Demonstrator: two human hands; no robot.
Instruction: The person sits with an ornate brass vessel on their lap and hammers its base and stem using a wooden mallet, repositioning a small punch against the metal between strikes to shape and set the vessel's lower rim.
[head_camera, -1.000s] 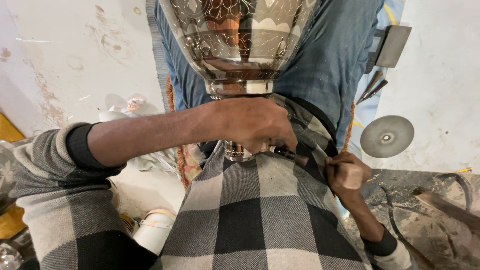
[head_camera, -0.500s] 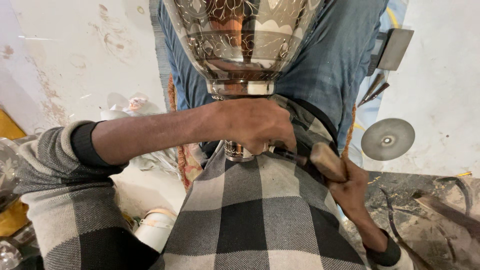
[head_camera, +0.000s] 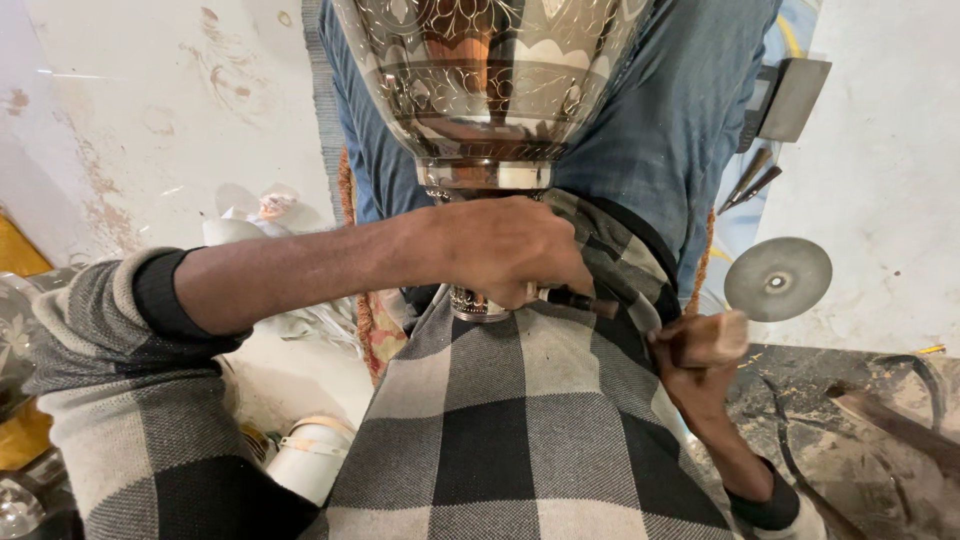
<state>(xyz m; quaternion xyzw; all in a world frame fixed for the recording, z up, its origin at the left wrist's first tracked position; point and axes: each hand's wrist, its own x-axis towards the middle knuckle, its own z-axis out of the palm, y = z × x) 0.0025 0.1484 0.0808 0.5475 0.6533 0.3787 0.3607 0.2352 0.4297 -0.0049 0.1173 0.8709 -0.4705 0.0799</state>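
A large engraved silver-coloured metal vessel (head_camera: 490, 70) rests upside down against my lap, its narrow neck (head_camera: 485, 178) pointing toward me. My left hand (head_camera: 510, 250) wraps over the neck and grips a thin dark chisel (head_camera: 580, 300), whose tip is hidden under my fingers. To the right, my right hand (head_camera: 700, 385) is closed around a wooden mallet (head_camera: 708, 340), held a short way from the chisel's end. A black, white and grey checked cloth (head_camera: 520, 430) covers my lap below both hands.
A round grey metal disc (head_camera: 778, 278) lies on the pale floor to the right, with small metal tools (head_camera: 750, 182) and a flat metal block (head_camera: 795, 98) above it. White containers (head_camera: 310, 455) sit at lower left. Dark scrap strips (head_camera: 880, 420) lie at lower right.
The mallet swung in close to the chisel's end half a second ago and has now drawn back to the right. My left hand and the vessel stay put.
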